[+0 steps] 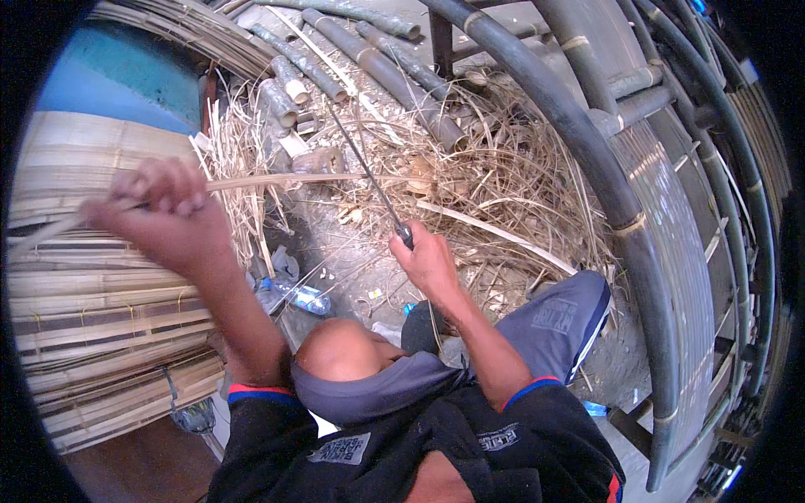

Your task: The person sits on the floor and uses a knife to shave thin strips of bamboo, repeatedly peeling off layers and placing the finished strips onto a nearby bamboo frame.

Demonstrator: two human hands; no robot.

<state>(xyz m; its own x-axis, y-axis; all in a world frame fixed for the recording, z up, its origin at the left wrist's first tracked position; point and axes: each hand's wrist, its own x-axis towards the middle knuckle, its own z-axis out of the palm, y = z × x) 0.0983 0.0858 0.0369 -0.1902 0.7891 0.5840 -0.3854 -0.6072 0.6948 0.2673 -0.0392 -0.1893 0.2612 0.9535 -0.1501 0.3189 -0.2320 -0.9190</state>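
A grey workshop floor (348, 281), taken clockwise about the centre of view, carries a wide heap of curled bamboo shavings (528, 176) from twelve to two o'clock and cut bamboo poles (356, 54) toward eleven and twelve. A dark bamboo frame (616, 201) curves down the three o'clock side and bounds the space there; a stack of pale bamboo slats (109, 306) fills nine o'clock. Between them, the bare floor is a small patch at eight o'clock, just beyond the knees, with a clear plastic bottle (308, 299) lying at its edge.

The bamboo strip (281, 180) is slender, pale tan and nearly straight, crossing from nine o'clock to just past twelve, with its other end trailing beyond the fist toward the slats. The left hand (172, 214), blurred, is clenched around it at ten o'clock. The right hand (432, 261), near the centre, grips a knife (365, 168) by its dark handle; the long, narrow blade points to eleven and crosses the strip in view, though whether they touch cannot be told.
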